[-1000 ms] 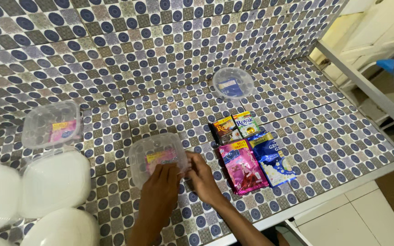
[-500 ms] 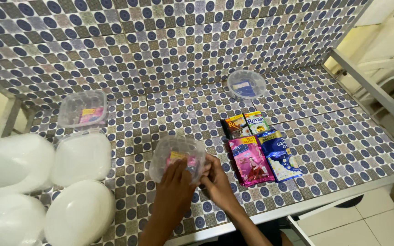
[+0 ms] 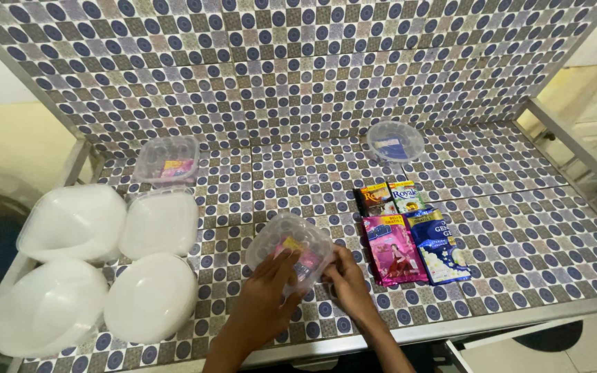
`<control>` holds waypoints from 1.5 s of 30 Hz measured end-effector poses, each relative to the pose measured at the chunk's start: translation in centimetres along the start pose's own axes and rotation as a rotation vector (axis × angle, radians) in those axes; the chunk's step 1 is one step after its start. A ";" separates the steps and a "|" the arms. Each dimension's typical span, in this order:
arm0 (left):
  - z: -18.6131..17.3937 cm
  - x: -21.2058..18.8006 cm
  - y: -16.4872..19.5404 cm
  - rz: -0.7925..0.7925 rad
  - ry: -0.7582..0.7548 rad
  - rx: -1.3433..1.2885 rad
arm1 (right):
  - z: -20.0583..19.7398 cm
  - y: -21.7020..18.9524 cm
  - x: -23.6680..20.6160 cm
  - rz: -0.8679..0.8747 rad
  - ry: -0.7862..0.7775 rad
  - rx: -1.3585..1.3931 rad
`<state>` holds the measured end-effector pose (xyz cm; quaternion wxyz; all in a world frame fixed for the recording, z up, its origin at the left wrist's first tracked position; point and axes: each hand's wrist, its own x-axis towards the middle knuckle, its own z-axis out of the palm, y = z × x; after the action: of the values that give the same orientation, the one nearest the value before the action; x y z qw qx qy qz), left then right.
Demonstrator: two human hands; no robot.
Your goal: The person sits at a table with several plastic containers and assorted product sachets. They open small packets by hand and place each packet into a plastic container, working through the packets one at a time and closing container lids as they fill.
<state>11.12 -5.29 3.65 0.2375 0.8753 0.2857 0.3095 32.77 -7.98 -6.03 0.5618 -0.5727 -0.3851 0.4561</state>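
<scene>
- Head view looks down on a tiled counter (image 3: 506,242) with blue dots, backed by a wall in the same tile.
- Both hands meet on a clear tub (image 3: 288,249) near the front edge, a little left of centre.
- Left hand (image 3: 267,300) lies flat over the tub's near left side, fingers spread across the lid.
- Right hand (image 3: 347,280) curls against the tub's near right corner, fingertips touching the rim; whether it pinches the lid I cannot tell.
- Something pink and yellow shows through the tub's lid, between the two hands.
- Just right of the tub lie four sachets: a pink sachet (image 3: 393,250) nearest the right hand, a blue sachet (image 3: 438,246) beside it, and behind them a brown sachet (image 3: 374,199) and a green sachet (image 3: 406,197).
- Farther back, by the wall, sits a round tub (image 3: 395,141) with something blue inside.
- At back left rests a second clear tub (image 3: 167,159) with pink and yellow contents, well apart from the hands.
- Four white bowls (image 3: 150,297) lie upside down in a block at the left end, the nearest one close to the left forearm.
</scene>
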 end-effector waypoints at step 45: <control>6.2 0.3 0.7 0.047 0.273 0.281 | 1.6 -0.4 -4.1 -0.077 0.120 -0.084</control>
<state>15.72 -7.11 -0.11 0.0646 0.8562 0.3351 0.3879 30.10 -11.40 -5.16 0.5764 -0.6068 -0.3914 0.3826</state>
